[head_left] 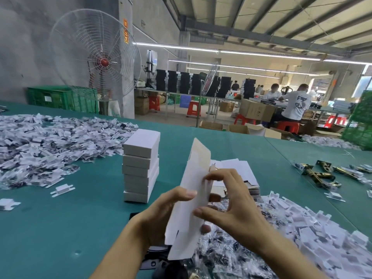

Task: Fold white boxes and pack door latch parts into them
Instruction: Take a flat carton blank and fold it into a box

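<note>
Evidently early-to-mid run. Green table (60,228): bagged-parts heaps (40,148) at 10 and 4 o'clock lie unpacked. Stack of closed white boxes (141,168) at 9 o'clock, presumably done. Box blank (193,188), centre, unfolded, gripped by left hand (161,214) and pinched by right hand (231,202). Brass latches (320,176), 3 o'clock, loose.

White cage fan (104,62), green crate (50,97), red stool (193,110).

Two bare forearms (120,250), left hand (161,214), right hand (231,210), slim fingers (221,175), short plain nails
</note>
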The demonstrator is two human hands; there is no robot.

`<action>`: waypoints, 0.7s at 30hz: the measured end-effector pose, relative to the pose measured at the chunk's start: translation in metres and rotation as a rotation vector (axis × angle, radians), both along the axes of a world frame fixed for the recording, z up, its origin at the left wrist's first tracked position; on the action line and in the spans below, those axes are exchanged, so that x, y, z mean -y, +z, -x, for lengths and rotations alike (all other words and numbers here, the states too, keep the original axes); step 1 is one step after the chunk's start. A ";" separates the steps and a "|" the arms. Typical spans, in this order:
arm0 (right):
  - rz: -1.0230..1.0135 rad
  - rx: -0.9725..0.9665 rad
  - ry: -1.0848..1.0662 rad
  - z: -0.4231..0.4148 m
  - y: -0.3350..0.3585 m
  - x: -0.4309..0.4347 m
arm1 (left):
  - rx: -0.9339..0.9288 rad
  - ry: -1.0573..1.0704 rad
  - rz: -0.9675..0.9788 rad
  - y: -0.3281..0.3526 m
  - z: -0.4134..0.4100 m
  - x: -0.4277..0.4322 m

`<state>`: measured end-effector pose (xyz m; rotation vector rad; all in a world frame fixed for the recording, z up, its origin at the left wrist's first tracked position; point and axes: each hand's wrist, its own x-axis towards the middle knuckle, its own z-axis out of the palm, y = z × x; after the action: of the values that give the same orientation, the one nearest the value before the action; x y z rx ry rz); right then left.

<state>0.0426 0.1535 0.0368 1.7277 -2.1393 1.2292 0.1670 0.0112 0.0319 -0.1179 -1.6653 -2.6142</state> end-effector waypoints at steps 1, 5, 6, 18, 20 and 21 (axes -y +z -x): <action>0.025 -0.012 0.008 -0.001 0.000 0.000 | 0.005 -0.029 -0.015 0.001 -0.001 0.001; -0.009 -0.086 -0.033 -0.002 0.001 0.003 | 0.058 -0.017 0.016 -0.004 0.002 0.003; -0.027 -0.099 -0.058 -0.003 0.001 0.003 | 0.066 0.002 0.021 -0.005 0.002 0.002; -0.092 -0.159 -0.060 -0.015 0.007 -0.005 | -0.022 0.148 0.216 -0.009 0.005 -0.001; -0.104 -0.030 -0.002 -0.014 0.010 -0.009 | -0.039 0.166 0.261 -0.008 0.008 0.000; -0.088 0.031 0.026 -0.013 0.011 -0.012 | -0.044 0.172 0.255 -0.008 0.009 -0.001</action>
<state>0.0560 0.1655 0.0477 1.7886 -2.2271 1.1924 0.1577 0.0119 0.0242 -0.0368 -1.8938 -2.2533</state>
